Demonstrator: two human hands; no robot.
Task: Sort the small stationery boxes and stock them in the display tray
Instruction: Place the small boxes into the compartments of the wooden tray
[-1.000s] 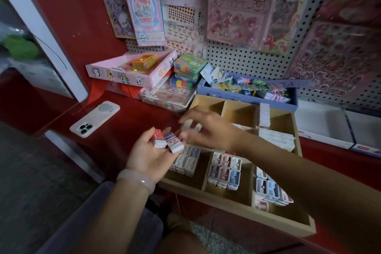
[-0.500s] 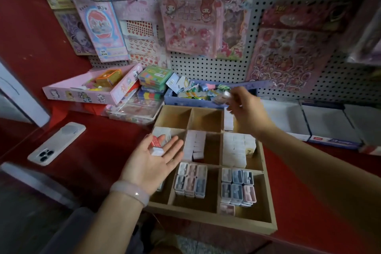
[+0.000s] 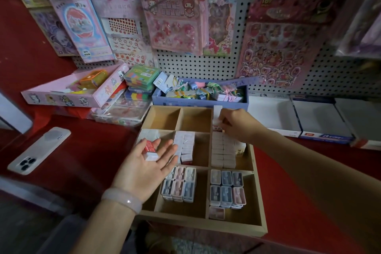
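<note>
Wooden display tray (image 3: 237,228) on the red bench (image 3: 88,150), divided into compartments; all places below given relative to this tray.

Far-left and far-middle compartments: bare wood floor only. Far-right compartment: a white box standing upright (image 3: 217,110) at the back wall, with the right hand (image 3: 237,125) reaching in beside it, fingers curled on a small pale box (image 3: 217,122); exact pinch partly hidden.

Middle row, centre compartment: white boxes (image 3: 186,146) packed in two columns. Middle row, right compartment: white boxes (image 3: 223,151) in a tight block, open floor along its right wall.

Near row, centre compartment: six pastel window boxes (image 3: 179,184) in two rows, free floor toward the near wall. Near row, right compartment: pastel window boxes (image 3: 226,187) in two rows, one more pink box (image 3: 216,212) against the near wall.

Left hand (image 3: 144,166) over the tray's left edge, palm up, fingers straight and relaxed, carrying a red-and-white box (image 3: 150,150) on the palm.

Behind the tray, touching its back edge: blue tray (image 3: 198,102) filled with tagged small items. Left of the tray: white phone (image 3: 39,149) lying flat on open bench surface. Right of the tray: open red bench.
</note>
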